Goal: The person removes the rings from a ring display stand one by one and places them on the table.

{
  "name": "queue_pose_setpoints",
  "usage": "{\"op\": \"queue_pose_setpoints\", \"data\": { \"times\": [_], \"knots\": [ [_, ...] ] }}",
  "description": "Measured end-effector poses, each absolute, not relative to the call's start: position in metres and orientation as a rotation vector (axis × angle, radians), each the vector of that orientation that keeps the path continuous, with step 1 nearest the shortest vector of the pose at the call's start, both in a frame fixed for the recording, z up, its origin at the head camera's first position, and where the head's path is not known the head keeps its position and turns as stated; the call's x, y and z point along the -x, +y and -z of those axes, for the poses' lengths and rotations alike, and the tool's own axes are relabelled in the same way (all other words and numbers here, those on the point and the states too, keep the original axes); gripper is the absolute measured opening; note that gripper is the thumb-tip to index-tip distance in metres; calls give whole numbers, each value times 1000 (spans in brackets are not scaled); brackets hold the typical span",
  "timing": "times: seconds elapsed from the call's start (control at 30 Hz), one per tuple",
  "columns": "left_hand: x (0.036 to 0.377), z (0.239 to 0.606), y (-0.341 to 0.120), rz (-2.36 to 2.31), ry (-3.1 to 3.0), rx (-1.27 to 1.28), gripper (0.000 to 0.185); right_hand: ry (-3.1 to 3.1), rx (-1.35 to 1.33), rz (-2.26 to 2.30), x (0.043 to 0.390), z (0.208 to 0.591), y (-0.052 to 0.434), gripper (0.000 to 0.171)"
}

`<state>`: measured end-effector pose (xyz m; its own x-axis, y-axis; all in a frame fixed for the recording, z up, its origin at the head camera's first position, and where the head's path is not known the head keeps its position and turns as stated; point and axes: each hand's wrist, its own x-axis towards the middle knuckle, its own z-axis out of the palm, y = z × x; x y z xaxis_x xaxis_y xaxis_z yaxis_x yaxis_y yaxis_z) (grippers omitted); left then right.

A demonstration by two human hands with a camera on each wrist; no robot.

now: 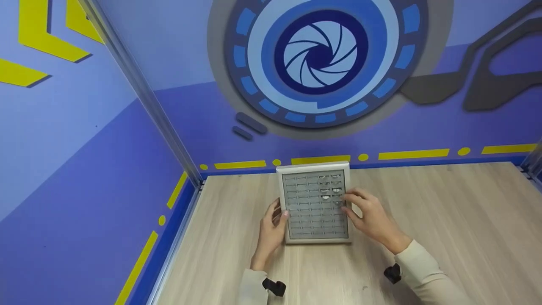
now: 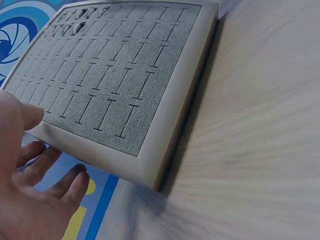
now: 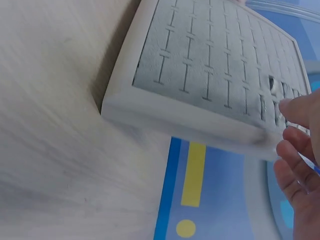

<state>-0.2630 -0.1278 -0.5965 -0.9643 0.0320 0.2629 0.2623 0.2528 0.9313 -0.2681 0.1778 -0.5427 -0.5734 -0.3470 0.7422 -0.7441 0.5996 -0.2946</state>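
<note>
A ring display tray with a pale frame and a grey slotted pad stands tilted on the table. Shiny rings sit in slots of its two upper right columns. My left hand grips the tray's left side, its thumb on the front of the frame and the other fingers behind. At the right edge, my right hand has thumb and forefinger tips against the pad, just below the filled slots. In the right wrist view the thumb covers part of a slot; whether a ring is pinched there is hidden.
The tray stands on a light wood table. Behind it rises a blue and purple printed wall, and another panel closes the left side. A metal post marks their corner. Black wrist cameras are strapped by both sleeves.
</note>
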Motion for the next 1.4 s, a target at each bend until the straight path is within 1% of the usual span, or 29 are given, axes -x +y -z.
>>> {"op": "queue_pose_setpoints", "data": {
  "times": [0.17, 0.4, 0.63, 0.83, 1.13, 1.27, 1.4],
  "knots": [
    [263, 598, -124, 1813, -2330, 256, 52, -2143, -872, -795, 271, 548, 168, 33],
    [265, 600, -127, 1856, -2312, 238, 47, -2115, -857, -712, 277, 553, 160, 24],
    [266, 601, -127, 1875, -2299, 237, 46, -2198, -781, -617, 274, 552, 157, 19],
    [268, 602, -129, 1878, -2289, 266, 44, -2231, -760, -626, 273, 553, 156, 15],
    [267, 601, -130, 1889, -2276, 268, 43, -2103, -834, -665, 274, 555, 155, 24],
    [268, 601, -130, 1887, -2271, 277, 43, -2084, -851, -682, 272, 555, 156, 20],
    [269, 602, -130, 1876, -2256, 308, 43, -2071, -860, -692, 269, 554, 157, 21]
  ]
}}
